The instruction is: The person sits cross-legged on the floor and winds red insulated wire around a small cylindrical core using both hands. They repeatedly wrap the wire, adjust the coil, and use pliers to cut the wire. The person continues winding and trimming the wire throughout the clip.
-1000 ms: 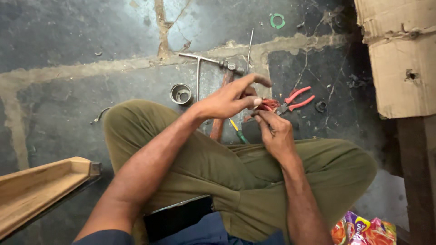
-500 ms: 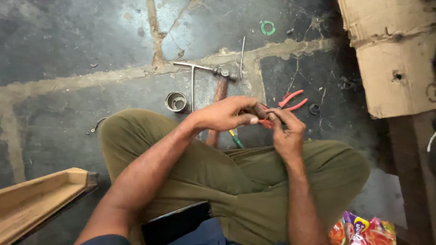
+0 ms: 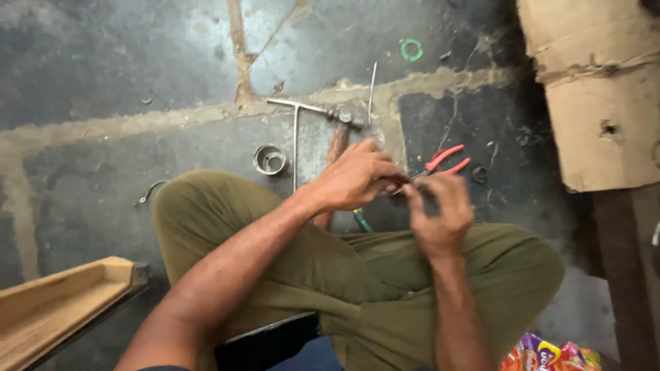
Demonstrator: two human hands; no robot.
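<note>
Floor layout around the seated person

The pliers (image 3: 440, 163) lie just right of both hands (image 3: 357, 175), the hammer (image 3: 337, 137) behind them, the metal ring (image 3: 270, 159) to their left, the cardboard box (image 3: 595, 89) far right.

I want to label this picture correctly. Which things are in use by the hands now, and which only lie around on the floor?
In use:
- left hand and right hand, pinching a small dark part between them

Lying about:
- red-handled pliers
- hammer
- T-shaped metal rod
- metal ring
- green ring
- cardboard box
- wooden tray
</note>
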